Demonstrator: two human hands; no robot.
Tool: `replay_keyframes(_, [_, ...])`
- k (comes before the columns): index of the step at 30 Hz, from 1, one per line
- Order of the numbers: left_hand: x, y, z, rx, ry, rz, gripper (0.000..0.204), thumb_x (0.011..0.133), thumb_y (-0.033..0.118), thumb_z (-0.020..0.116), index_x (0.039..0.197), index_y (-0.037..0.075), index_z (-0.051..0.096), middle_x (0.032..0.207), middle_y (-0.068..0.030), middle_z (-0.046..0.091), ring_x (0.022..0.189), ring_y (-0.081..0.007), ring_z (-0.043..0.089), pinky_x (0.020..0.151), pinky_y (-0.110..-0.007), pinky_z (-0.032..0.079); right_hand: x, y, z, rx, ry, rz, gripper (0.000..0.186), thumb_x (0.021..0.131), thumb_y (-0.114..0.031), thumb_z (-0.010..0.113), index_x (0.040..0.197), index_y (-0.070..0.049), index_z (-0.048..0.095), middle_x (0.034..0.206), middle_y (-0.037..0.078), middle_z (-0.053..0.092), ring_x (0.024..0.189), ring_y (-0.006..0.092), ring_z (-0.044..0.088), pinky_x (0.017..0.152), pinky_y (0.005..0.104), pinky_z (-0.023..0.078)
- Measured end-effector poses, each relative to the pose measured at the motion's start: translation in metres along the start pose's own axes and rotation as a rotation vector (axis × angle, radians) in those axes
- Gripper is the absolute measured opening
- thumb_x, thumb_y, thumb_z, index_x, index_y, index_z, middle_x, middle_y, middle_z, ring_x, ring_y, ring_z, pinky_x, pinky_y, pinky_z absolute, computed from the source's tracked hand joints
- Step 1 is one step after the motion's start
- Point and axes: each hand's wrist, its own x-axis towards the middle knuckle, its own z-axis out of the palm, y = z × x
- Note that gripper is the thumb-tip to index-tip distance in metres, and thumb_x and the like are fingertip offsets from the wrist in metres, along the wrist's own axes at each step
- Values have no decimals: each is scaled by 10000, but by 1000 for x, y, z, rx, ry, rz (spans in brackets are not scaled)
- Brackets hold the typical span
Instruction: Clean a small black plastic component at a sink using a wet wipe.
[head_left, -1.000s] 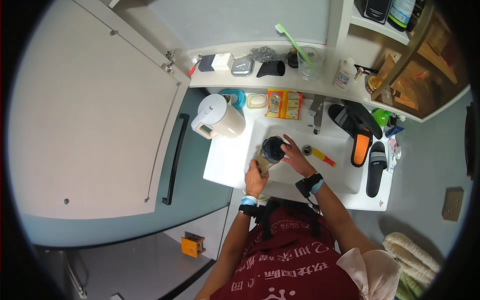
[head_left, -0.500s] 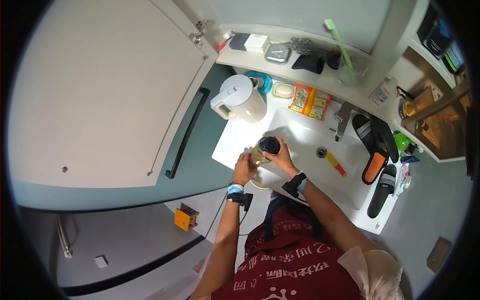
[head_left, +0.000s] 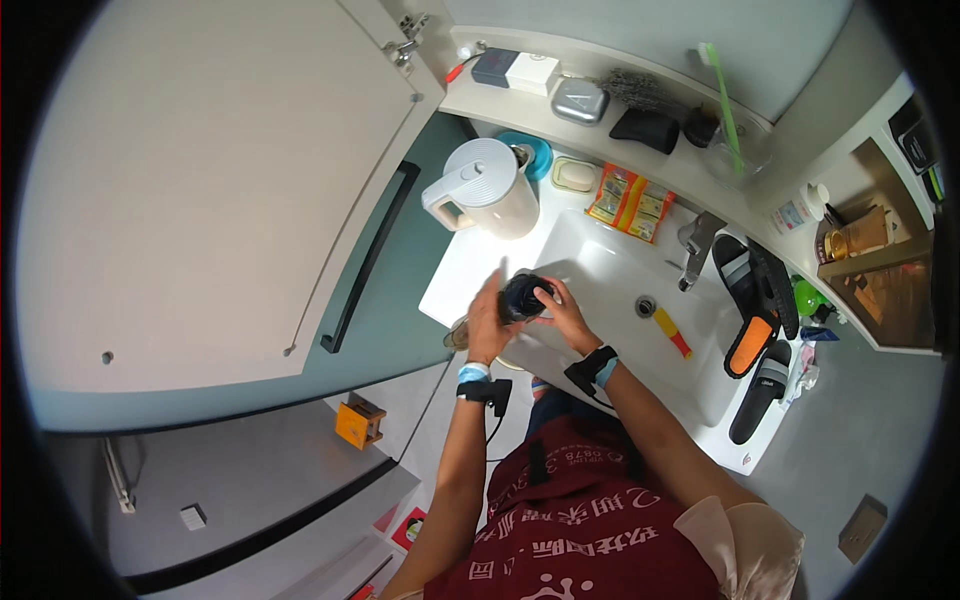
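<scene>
A see-through, yellowish-brown bottle point(head_left: 457, 336) with a black top point(head_left: 524, 298) is tilted over the near left edge of the white sink. My left hand point(head_left: 486, 325) crosses the bottle's middle and hides part of it; its thumb lies near the black top, and its raised fingertips are slightly blurred. On the other side, the fingers of my right hand point(head_left: 566, 318) grip the black top. Just beyond my hands is the sink basin point(head_left: 600, 260). A cream kettle point(head_left: 490, 200) with a grey lid stands on the counter past my left hand.
Soap in a dish point(head_left: 573, 175) and an orange packet point(head_left: 630, 203) lie behind the basin, left of the faucet point(head_left: 697, 245). A red-yellow stick point(head_left: 672, 332) rests by the drain. Slippers point(head_left: 762, 390) line the right rim. A cabinet door point(head_left: 220, 200) fills the left.
The bottle has tipped from nearly upright, its base swinging left and its black top toward my right hand. My left hand has moved up across it, with its fingers raised.
</scene>
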Motion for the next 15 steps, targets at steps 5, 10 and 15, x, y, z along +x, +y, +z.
replay_keyframes(5, [-53,-52,-16,501,-17,-380,905,650,410,868,1425,214,444,1424,-113,472,1306,-322,449,1022,-546,377,-5,-4,-10,55,-31,131,666,951,-436,605,1470,-113,340,1367,90,491,1201,249,537,932,405,513])
replay_keyframes(10, [-43,-64,-37,431,-85,-337,723,662,352,877,1292,172,572,1170,-155,594,1099,-363,582,933,-453,497,9,5,-11,191,-81,148,683,942,-458,607,1468,-116,336,1363,88,495,1184,250,545,938,424,491])
replay_keyframes(15, [-32,-38,-30,279,-229,-121,709,628,93,859,1281,174,596,1160,-162,564,1035,-365,583,937,-442,509,-17,-9,-36,79,-58,-28,509,965,-365,603,1363,-101,427,1322,86,519,1240,230,527,976,402,493])
